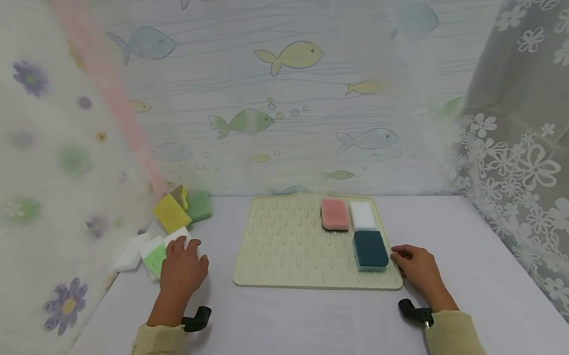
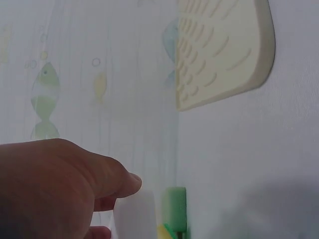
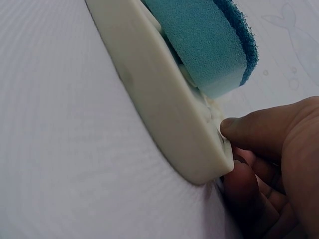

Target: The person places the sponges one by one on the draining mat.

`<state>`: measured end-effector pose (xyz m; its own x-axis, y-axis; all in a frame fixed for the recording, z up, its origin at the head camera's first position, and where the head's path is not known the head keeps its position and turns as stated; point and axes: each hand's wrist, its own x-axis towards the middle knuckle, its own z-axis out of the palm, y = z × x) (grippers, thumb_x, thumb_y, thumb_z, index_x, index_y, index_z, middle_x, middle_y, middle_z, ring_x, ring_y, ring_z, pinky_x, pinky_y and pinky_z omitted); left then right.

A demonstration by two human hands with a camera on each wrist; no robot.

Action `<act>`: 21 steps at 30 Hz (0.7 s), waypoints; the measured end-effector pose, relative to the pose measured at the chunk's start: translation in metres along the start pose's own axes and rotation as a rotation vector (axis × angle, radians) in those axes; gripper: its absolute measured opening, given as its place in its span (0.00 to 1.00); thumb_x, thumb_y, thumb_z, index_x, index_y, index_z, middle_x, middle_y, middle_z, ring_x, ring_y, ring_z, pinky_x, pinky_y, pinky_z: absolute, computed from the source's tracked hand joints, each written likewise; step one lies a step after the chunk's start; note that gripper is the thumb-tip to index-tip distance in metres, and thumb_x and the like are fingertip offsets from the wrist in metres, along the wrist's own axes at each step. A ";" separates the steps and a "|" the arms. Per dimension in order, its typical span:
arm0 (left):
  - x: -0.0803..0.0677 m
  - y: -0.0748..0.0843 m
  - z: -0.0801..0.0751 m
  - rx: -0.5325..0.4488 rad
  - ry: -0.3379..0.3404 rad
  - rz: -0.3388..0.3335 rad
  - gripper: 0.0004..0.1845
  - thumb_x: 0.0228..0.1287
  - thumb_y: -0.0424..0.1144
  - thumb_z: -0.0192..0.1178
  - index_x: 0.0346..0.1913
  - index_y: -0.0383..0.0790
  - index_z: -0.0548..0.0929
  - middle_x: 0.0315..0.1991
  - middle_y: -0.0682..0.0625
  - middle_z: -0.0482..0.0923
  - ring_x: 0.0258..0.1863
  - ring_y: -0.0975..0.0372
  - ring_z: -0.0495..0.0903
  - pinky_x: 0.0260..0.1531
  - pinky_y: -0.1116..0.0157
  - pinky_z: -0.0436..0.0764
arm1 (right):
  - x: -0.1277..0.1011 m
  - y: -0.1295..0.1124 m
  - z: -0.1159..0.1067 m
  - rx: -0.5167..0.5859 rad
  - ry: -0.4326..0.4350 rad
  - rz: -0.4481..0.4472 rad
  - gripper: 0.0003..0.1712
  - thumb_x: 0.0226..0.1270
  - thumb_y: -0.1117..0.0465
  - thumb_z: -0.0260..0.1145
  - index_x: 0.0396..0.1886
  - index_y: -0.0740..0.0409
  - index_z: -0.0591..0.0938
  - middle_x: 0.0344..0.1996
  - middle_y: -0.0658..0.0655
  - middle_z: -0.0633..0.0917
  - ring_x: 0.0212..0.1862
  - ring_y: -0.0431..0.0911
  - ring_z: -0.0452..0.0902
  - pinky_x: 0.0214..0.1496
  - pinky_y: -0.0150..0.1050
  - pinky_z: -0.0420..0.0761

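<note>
On the left, my left hand (image 1: 182, 268) is at a white sponge (image 1: 180, 235), its fingers spread over it. In the left wrist view the thumb overlaps the top of the white sponge (image 2: 135, 215). Under and beside this hand lies a white and green speckled sponge (image 1: 154, 258). My right hand (image 1: 417, 270) pinches the right edge of a cream ridged drying mat (image 1: 288, 252), thumb over the rim. On the mat's right side sit a pink sponge (image 1: 334, 214), a white sponge (image 1: 362, 215) and a dark teal scouring sponge (image 1: 370, 249).
Behind the left hand are a yellow sponge (image 1: 171, 213) and a green sponge (image 1: 199, 205). A white piece (image 1: 131, 253) lies at the table's left edge. Fish-print cloth (image 1: 280, 102) hangs at the back, with a lace curtain (image 1: 530, 170) on the right.
</note>
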<state>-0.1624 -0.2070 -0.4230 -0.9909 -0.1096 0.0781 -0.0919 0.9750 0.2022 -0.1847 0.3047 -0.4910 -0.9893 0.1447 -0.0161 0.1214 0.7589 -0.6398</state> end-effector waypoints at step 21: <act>-0.003 0.058 0.014 0.051 0.038 0.164 0.23 0.65 0.40 0.58 0.61 0.36 0.74 0.65 0.33 0.64 0.67 0.40 0.61 0.52 0.42 0.75 | 0.002 0.002 0.001 0.018 0.006 0.006 0.21 0.69 0.55 0.61 0.55 0.63 0.81 0.41 0.61 0.85 0.38 0.47 0.79 0.34 0.34 0.75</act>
<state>-0.1657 -0.1470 -0.4255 -0.9887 0.0458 0.1427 0.0651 0.9889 0.1338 -0.1864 0.3058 -0.4932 -0.9881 0.1531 -0.0159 0.1261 0.7462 -0.6537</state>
